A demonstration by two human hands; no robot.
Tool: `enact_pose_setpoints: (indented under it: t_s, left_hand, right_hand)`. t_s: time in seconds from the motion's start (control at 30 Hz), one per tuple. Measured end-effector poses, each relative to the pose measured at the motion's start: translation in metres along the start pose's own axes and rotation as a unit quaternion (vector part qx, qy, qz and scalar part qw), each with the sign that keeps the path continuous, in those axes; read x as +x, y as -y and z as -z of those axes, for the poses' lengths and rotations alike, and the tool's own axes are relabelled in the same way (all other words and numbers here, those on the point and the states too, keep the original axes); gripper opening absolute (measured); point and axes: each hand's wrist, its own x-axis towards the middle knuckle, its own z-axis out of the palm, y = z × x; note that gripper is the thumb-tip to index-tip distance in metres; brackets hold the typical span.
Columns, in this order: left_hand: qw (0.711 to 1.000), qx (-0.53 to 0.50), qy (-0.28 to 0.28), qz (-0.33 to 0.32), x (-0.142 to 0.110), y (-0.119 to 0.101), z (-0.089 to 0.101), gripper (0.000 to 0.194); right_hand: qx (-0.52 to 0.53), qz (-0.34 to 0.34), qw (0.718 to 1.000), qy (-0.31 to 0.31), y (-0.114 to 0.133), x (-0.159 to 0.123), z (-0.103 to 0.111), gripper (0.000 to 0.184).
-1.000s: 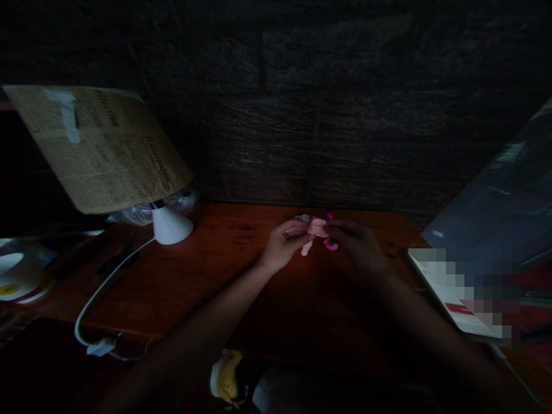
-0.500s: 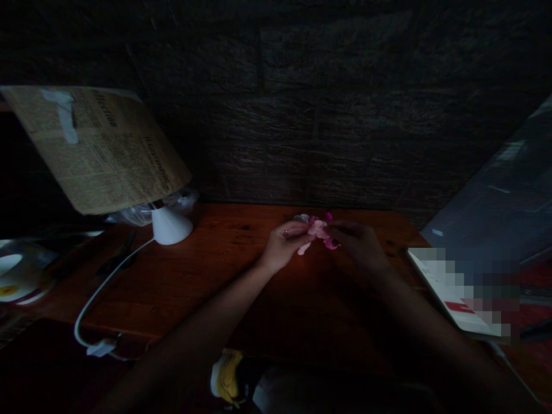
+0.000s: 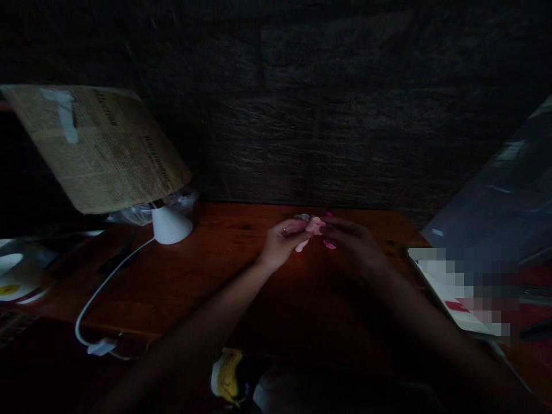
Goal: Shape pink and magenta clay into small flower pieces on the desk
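Observation:
Above the far part of the wooden table, my left hand (image 3: 280, 241) and my right hand (image 3: 354, 240) meet around a pale pink flower (image 3: 316, 225). Fingertips of the left hand pinch the flower from its left side, and a ring shows on one finger. Bent fingers of the right hand close on its right edge; that hand is dark, so its exact grip is hard to see. A pale pink petal (image 3: 301, 246) shows below the left fingers. Darker pink petals (image 3: 330, 245) lie below and behind the right fingers. Something greyish (image 3: 302, 217) is partly hidden behind the left hand.
On the left of the table (image 3: 207, 276) stands a white lamp (image 3: 171, 225) with a newsprint shade and a trailing cord. Dark scissors-like tool (image 3: 118, 261) and a white cup (image 3: 17, 276) are farther left. A book-like white item (image 3: 452, 299) lies right. A dark brick wall rises behind.
The right hand has shifted slightly left over the flower, covering more of it and of the darker pink petals. The left hand has barely moved.

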Motion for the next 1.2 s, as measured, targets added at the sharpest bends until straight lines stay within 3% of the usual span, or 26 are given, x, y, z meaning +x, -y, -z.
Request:
enact_pose_setpoints:
  t_s: [0.37,0.6,0.77,0.93,1.2]
  left_hand:
    - [1.000,0.007,-0.008,-0.027,0.000,0.002,-0.001,0.027]
    - [0.999,-0.009,0.014,-0.039,0.002,0.004,-0.002,0.031]
    - [0.999,-0.011,-0.009,-0.051,0.003,0.006,-0.001,0.043]
    - [0.997,0.031,0.004,-0.065,0.001,0.005,-0.001,0.031]
    - [0.995,0.063,-0.035,-0.075,0.000,0.004,0.001,0.027]
  right_hand:
    - [-0.045,0.058,0.997,0.014,-0.003,-0.004,-0.007,0.033]
    - [-0.052,0.039,0.997,-0.029,-0.004,-0.004,-0.009,0.040]
    - [-0.041,0.026,0.998,-0.044,-0.002,-0.006,-0.012,0.037]
    - [-0.045,0.030,0.998,-0.033,0.001,-0.008,-0.015,0.032]
    - [-0.064,0.061,0.996,-0.014,-0.001,-0.010,-0.016,0.027]
